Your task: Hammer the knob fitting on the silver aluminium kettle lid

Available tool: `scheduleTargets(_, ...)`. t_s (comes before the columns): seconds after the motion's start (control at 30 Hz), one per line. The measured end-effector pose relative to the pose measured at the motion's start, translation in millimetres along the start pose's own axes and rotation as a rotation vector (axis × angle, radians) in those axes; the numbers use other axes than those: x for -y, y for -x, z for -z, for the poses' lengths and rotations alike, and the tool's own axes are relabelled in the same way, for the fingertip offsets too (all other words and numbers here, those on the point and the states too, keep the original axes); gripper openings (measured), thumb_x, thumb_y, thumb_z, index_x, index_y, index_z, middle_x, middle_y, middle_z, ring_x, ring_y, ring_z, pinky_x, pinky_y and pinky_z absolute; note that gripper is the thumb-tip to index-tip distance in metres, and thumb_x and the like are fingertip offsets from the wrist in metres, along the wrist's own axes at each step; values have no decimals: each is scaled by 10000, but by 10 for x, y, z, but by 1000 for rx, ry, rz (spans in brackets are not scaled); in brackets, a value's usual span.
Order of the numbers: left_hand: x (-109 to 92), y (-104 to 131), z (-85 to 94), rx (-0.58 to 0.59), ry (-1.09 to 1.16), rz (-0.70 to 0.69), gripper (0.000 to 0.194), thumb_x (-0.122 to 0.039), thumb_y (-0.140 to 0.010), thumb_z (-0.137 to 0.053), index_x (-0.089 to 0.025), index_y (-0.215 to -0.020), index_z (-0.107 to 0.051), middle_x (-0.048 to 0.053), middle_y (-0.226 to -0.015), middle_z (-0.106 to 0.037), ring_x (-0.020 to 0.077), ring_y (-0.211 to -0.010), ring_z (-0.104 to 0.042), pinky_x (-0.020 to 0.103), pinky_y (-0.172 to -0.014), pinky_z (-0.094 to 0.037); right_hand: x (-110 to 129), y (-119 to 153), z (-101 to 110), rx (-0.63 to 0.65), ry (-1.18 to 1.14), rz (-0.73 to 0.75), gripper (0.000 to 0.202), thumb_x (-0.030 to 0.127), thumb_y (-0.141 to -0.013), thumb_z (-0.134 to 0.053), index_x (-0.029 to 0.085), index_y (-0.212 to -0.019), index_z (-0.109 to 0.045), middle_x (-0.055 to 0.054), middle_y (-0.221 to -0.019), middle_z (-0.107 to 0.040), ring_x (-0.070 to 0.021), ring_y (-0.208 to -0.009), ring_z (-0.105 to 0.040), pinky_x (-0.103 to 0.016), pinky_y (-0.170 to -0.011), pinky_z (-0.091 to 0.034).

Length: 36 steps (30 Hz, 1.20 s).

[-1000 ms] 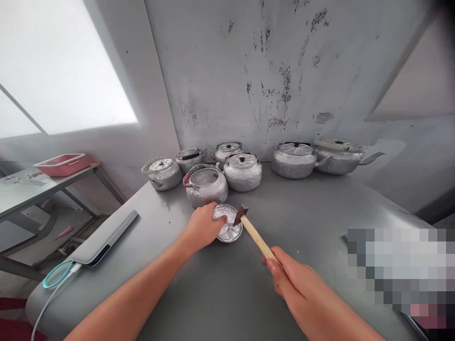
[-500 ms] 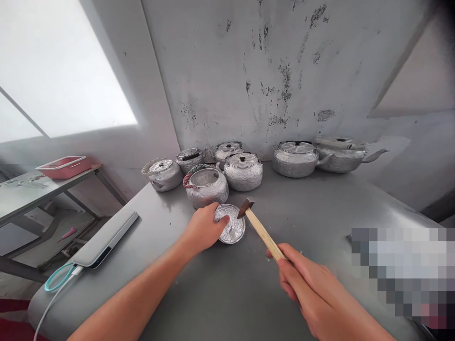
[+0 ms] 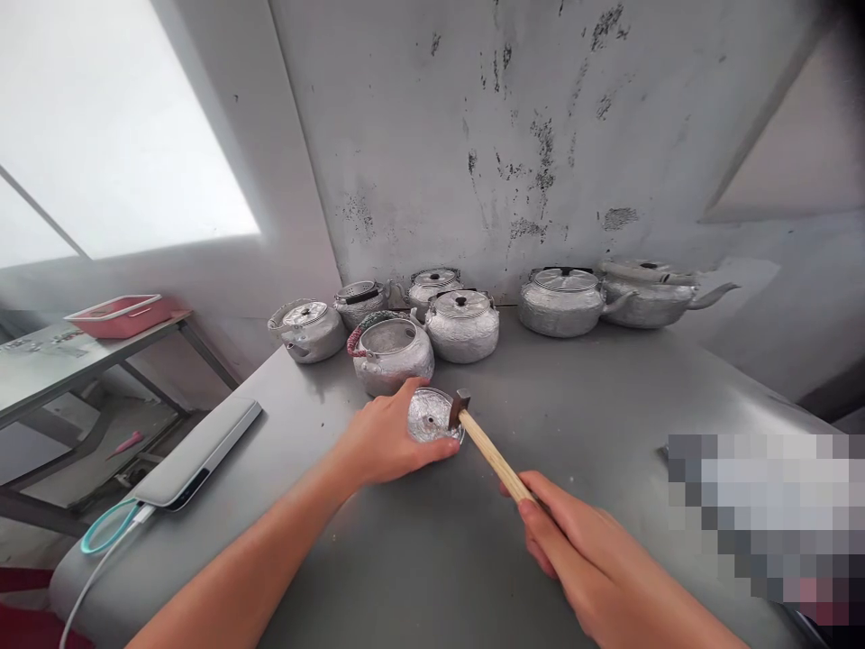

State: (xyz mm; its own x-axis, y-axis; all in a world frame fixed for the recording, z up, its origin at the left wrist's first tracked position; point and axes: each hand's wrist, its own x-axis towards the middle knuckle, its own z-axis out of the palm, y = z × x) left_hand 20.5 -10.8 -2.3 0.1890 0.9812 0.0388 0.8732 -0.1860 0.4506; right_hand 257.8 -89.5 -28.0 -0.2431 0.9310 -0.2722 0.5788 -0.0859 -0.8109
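In the middle of the frame, lid (image 3: 423, 413) held by the left hand (image 3: 385, 440), grip spread wide around it. At lower right, right hand (image 3: 564, 532) wrapped around the hammer (image 3: 491, 454), head (image 3: 459, 410) at the lid's right side; contact unclear. Better to strike lightly, thumb (image 3: 436, 449) well away. Just behind, open kettle (image 3: 398, 365) limiting room; farther back, other kettles (image 3: 465, 333); at left, grey box (image 3: 203, 446) on the worktop (image 3: 412, 559).
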Motion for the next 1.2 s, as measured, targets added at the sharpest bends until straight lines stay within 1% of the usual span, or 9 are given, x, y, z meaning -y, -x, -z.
scheduleTargets(0.07,2,10,17,21,-5,-19,939,-725,-640,-710,-340,-1434,-388,60,-1215,-666,343,-1095,-626,336,-797,-475,0,-3,10,17,5,-7,403,551,-1017,-241,274,-841,-474,40,-724,-449,-165,-651,-412,-279,-561,-334)
scheduleTargets(0.17,0,3,20,30,9,-9,934,-679,-590,-768,-329,-1387,-432,52,-1135,-685,336,-1043,-641,317,-748,-471,-10,-5,3,20,7,-2,403,559,-1012,-252,278,-841,-483,39,-721,-445,-168,-644,-403,-280,-559,-338)
scheduleTargets(0.37,-3,-15,6,19,30,24,857,-666,-553,-791,-294,-1262,-487,49,-1033,-693,318,-969,-650,285,-641,-422,-9,11,-64,-196,45,102,368,521,-980,-360,273,-771,-534,7,-661,-559,-182,-573,-485,-286,-512,-372)
scheduleTargets(0.6,-2,-19,18,45,35,45,899,-707,-518,-781,-259,-1232,-465,60,-966,-677,324,-916,-659,275,-588,-376,166,38,31,-155,97,108,377,466,-1003,-325,274,-747,-522,12,-613,-586,-183,-538,-542,-288,-509,-401)
scheduleTargets(0.7,-7,-16,20,47,35,46,877,-717,-531,-768,-267,-1216,-457,54,-965,-680,315,-899,-659,276,-597,-386,136,25,19,-132,149,108,367,481,-997,-327,279,-759,-520,5,-649,-626,-196,-574,-577,-293,-520,-412)
scheduleTargets(0.87,-8,-14,7,50,19,62,887,-736,-526,-755,-263,-1214,-455,56,-946,-683,311,-870,-661,280,-598,-390,45,14,-42,-192,174,114,357,489,-996,-313,282,-847,-563,-22,-711,-674,-239,-713,-658,-313,-612,-466)
scheduleTargets(1.03,-1,-17,-4,52,26,63,901,-740,-515,-757,-253,-1212,-457,57,-924,-676,315,-868,-664,280,-590,-387,89,9,22,-136,195,117,347,469,-1005,-311,290,-835,-554,-10,-692,-669,-226,-669,-654,-306,-593,-459)
scheduleTargets(1.13,5,-19,-3,49,30,59,910,-736,-508,-763,-251,-1214,-457,58,-920,-671,323,-878,-666,280,-586,-384,105,4,25,-111,200,117,355,473,-999,-326,293,-774,-534,12,-586,-608,-212,-544,-597,-304,-518,-419)
scheduleTargets(1.2,11,-22,-1,52,34,54,912,-736,-505,-765,-253,-1215,-455,58,-924,-670,325,-881,-666,280,-587,-386,68,2,-9,-142,200,113,355,491,-988,-345,293,-758,-529,11,-578,-601,-212,-527,-583,-305,-503,-409)
